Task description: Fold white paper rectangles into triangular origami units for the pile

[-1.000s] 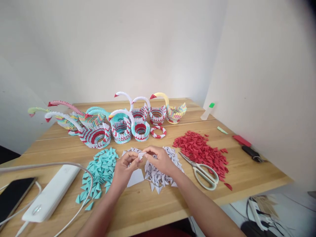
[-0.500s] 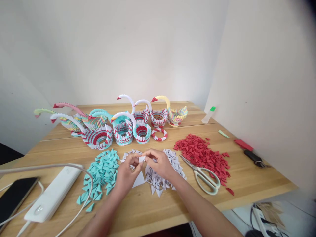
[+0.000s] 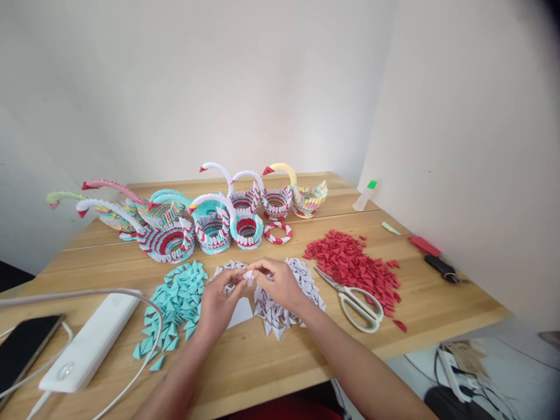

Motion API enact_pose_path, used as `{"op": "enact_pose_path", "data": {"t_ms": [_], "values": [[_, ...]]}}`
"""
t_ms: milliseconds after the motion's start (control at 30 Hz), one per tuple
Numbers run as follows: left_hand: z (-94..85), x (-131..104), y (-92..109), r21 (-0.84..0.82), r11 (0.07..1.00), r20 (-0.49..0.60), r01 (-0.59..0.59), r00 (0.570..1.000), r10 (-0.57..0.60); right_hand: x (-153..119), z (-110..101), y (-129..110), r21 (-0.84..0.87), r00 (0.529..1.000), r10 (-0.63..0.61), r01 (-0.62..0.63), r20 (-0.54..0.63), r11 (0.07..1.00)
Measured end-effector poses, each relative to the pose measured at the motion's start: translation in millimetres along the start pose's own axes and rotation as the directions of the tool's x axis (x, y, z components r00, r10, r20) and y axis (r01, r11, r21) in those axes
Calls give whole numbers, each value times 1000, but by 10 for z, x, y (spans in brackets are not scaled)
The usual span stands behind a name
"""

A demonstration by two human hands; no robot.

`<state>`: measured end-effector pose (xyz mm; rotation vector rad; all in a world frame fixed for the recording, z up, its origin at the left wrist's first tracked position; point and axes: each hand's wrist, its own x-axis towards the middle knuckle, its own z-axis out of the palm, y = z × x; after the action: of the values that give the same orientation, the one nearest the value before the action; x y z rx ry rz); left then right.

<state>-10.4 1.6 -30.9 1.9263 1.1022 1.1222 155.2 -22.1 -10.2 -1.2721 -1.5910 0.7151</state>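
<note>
A small folded piece of white paper (image 3: pixel 248 276) is pinched between the fingertips of both hands, just above the table. My left hand (image 3: pixel 222 296) grips it from the left and my right hand (image 3: pixel 279 284) from the right. Flat white paper (image 3: pixel 240 313) lies on the table beneath my hands. Folded white paper triangles (image 3: pixel 275 315) are heaped under and beside my right hand, with more white pieces (image 3: pixel 230 266) behind my left. A pile of turquoise paper triangles (image 3: pixel 177 303) lies left of my left hand.
Several paper swans (image 3: pixel 172 239) stand along the back, beside a red-and-white ring (image 3: pixel 278 233). Scissors (image 3: pixel 356 303) lie by red paper triangles (image 3: pixel 350 262) on the right. At left are a white power bank (image 3: pixel 90 344), its cable and a phone (image 3: pixel 26 350); a green-capped bottle (image 3: pixel 364 196) stands far right.
The white paper piece has turned and now shows a more pointed, folded shape between my fingers. The camera view has shifted slightly, and both hands still grip the piece.
</note>
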Motion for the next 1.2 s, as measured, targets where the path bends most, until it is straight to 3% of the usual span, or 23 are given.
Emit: {"op": "enact_pose_path", "data": {"t_ms": [133,267,333,500,667,1200], "values": [[24,0,9,-159,978,10,136,991,-136,-8,14,-16,0,1000,4,-4,-1,1000],[19,19,71,-454,840,113,297,955,-276,-5,31,-8,96,999,30,-33,38,995],[7,29,97,-522,789,130,324,944,-302,0,35,-2,156,997,46,-57,68,986],[-4,36,69,-581,743,159,333,941,-298,12,35,2,265,991,83,-109,109,958],[6,39,23,-683,627,237,374,926,-294,16,42,17,318,988,84,-121,126,940],[-10,59,86,-779,411,342,473,871,-354,19,-2,-50,305,989,51,-90,136,948]]}}
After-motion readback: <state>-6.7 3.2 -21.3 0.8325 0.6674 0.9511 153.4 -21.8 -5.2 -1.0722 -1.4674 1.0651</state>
